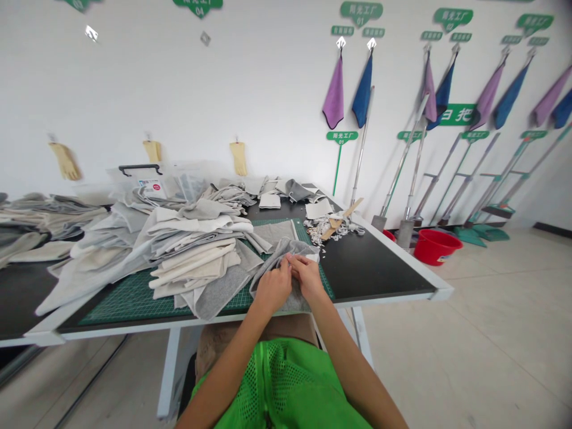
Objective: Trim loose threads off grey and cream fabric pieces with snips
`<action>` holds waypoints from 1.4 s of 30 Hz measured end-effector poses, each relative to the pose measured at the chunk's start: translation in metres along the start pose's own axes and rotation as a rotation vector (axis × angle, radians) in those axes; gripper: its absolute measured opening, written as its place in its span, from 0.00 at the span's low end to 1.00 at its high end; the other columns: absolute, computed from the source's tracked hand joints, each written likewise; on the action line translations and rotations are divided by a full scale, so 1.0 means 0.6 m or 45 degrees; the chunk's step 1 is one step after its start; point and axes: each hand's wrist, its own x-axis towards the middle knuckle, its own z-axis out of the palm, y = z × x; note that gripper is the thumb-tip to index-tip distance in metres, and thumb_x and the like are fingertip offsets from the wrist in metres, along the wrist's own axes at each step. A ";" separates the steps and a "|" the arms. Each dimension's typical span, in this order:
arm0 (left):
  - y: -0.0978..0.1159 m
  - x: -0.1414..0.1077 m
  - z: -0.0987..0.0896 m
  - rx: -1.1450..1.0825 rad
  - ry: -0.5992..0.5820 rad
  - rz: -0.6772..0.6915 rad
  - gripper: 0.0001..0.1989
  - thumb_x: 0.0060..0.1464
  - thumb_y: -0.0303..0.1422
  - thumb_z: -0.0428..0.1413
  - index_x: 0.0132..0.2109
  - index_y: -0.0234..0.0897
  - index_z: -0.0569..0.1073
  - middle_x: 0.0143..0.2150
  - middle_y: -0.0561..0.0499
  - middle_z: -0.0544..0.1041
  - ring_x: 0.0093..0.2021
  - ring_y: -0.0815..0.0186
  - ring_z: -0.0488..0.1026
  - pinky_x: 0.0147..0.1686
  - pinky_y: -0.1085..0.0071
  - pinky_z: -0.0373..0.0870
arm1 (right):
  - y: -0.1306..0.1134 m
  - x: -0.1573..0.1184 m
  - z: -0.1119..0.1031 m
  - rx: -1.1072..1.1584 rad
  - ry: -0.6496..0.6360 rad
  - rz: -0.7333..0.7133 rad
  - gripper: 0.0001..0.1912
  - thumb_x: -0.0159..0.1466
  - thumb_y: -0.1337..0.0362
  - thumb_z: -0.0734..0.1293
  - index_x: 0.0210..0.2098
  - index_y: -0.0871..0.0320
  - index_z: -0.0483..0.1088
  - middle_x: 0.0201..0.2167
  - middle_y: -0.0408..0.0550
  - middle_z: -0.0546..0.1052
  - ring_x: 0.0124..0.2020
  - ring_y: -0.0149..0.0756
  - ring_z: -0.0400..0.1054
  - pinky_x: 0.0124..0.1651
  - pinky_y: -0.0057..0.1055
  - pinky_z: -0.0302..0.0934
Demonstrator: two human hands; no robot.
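Observation:
My left hand point(276, 287) and my right hand point(306, 275) meet over a piece of grey cloth point(286, 246) near the table's front edge. The fingers of both are pinched together on the fabric, fingertips nearly touching. Part of the cloth is bunched up around my hands, and its lower part lies beneath them. Under it is a green cutting mat point(129, 298) with a grid. Left of my hands rises a large pile of folded grey and white cloths point(196, 238). Another flat grey cloth point(277, 232) lies just behind the piece I hold.
Cloth scraps point(315, 231) and a wooden strip point(342, 219) lie at the table's right. Behind the pile stands a clear plastic box point(143, 179) with a black handle. More cloths point(49, 220) are at far left. A red basin point(438, 247) and mops stand by the wall.

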 end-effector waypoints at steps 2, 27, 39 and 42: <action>0.000 0.000 0.001 0.008 0.005 0.007 0.21 0.65 0.35 0.33 0.59 0.31 0.56 0.32 0.43 0.77 0.33 0.57 0.76 0.28 0.69 0.66 | 0.000 0.000 0.000 0.008 0.021 -0.007 0.15 0.41 0.61 0.78 0.24 0.62 0.72 0.22 0.43 0.75 0.21 0.27 0.67 0.26 0.24 0.61; -0.001 0.000 0.005 0.014 -0.003 0.011 0.23 0.65 0.36 0.32 0.63 0.32 0.51 0.32 0.43 0.77 0.32 0.58 0.76 0.28 0.69 0.65 | -0.001 0.001 0.000 0.004 0.000 -0.024 0.13 0.43 0.61 0.77 0.21 0.62 0.72 0.18 0.40 0.72 0.18 0.25 0.62 0.24 0.25 0.57; -0.002 0.000 0.004 -0.003 -0.005 -0.004 0.21 0.65 0.36 0.32 0.59 0.32 0.56 0.32 0.43 0.77 0.33 0.57 0.76 0.29 0.68 0.66 | 0.001 -0.001 -0.002 0.005 -0.032 -0.039 0.14 0.44 0.61 0.77 0.24 0.62 0.72 0.22 0.42 0.74 0.21 0.26 0.65 0.27 0.24 0.60; -0.002 0.000 0.004 0.010 -0.002 -0.002 0.21 0.65 0.36 0.33 0.59 0.31 0.56 0.32 0.43 0.77 0.33 0.57 0.76 0.29 0.68 0.66 | 0.001 -0.001 -0.001 -0.005 -0.007 -0.051 0.14 0.43 0.60 0.77 0.23 0.62 0.72 0.20 0.41 0.73 0.20 0.25 0.63 0.26 0.25 0.59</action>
